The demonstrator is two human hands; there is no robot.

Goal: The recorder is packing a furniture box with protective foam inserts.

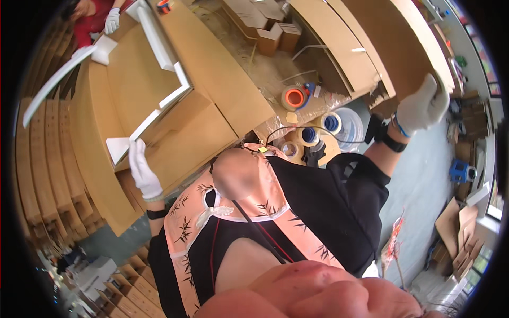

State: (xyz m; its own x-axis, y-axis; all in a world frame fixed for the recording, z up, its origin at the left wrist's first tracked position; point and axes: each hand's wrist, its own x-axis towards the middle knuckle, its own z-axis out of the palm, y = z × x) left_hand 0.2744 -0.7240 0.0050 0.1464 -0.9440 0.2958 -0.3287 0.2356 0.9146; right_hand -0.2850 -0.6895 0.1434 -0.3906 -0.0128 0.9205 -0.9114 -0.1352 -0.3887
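Head view: the left grip (144, 172), a white-gloved hand, lies at the near corner of an open box (135, 87), its fingers stretched out and side by side next to the white foam (117, 150) there; whether they are clamped on it I cannot tell. More foam strips (154, 34) line the box's right side. The right grip (422, 108), gloved too, is raised well apart to the right, at the near end of a tall cardboard sheet (408, 37); I cannot tell whether it is closed on the sheet. Across the box, a co-worker's gloved hand (112, 21) is near its far edge. Between the two grips, an orange tape roll (294, 97) sits on the film-covered tabletop (265, 74), with blue-cored rolls (332, 123) nearer the person. Cardboard stacks (42, 159) stand left of the box, and a blue stool (462, 172) is at far right
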